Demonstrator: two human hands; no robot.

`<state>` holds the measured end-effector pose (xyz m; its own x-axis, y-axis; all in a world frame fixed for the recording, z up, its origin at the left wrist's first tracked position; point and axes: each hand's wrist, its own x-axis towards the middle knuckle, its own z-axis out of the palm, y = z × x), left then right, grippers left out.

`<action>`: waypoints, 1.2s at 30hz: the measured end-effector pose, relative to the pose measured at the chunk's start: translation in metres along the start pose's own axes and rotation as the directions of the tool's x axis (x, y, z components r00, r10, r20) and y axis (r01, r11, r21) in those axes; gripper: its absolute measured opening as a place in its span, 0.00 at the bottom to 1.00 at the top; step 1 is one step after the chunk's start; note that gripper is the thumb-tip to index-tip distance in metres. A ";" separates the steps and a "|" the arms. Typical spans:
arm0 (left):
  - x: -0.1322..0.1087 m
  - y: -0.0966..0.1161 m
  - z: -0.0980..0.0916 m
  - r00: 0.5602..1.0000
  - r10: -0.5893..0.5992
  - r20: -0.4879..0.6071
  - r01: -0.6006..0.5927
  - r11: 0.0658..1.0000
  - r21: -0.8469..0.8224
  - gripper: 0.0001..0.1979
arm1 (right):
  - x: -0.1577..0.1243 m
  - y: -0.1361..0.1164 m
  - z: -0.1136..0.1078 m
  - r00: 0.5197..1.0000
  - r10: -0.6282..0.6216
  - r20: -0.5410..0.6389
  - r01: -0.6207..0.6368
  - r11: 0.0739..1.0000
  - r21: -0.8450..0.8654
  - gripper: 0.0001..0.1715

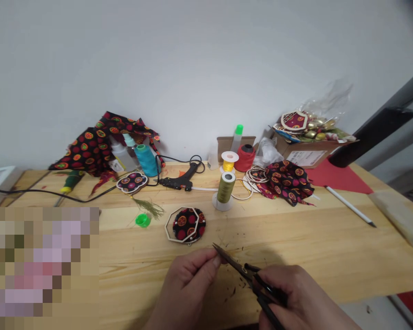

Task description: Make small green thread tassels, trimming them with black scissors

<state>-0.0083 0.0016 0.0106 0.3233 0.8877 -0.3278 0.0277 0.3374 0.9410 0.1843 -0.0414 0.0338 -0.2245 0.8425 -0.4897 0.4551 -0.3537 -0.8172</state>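
One pair of scissors (243, 269) gripped in the right hand (291, 293), slanting over the near part of the wooden table (131, 270), blade tips right at the fingertips of the left hand (194, 277). Left thumb and forefinger pinched narrow; impossible to tell anything held between them. Dark scraps (232, 290) scattered below the scissors. Just beyond the left hand, a round patterned fabric piece (200, 224), partly overlapped by an octagonal wooden frame (166, 228). Farther back, a green cap (142, 220), an olive thread spool (226, 189), and a black glue gun (181, 180). Toward the wall, a blue thread cone (147, 161) at left, a red thread cone (245, 158) nearer the cardboard box (304, 153).
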 end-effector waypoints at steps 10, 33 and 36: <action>0.000 -0.002 -0.001 0.999 -0.025 -0.045 0.023 0.999 -0.043 0.11 | 0.003 0.007 -0.002 0.999 -0.014 0.045 0.016 0.999 -0.048 0.14; 0.009 -0.007 0.004 0.982 -0.047 -0.182 0.003 0.972 -0.235 0.16 | 0.007 0.024 -0.014 0.993 -0.112 0.029 0.112 0.994 -0.017 0.09; 0.010 -0.004 0.004 0.971 -0.049 -0.234 -0.024 0.954 -0.299 0.13 | 0.009 0.029 -0.032 0.905 -0.184 -0.382 0.004 0.904 -0.427 0.12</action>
<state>-0.0015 0.0082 0.0040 0.0916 0.9189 -0.3838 -0.2644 0.3941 0.8802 0.2232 -0.0311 0.0154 0.0425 0.9833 -0.1768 0.7785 -0.1435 -0.6110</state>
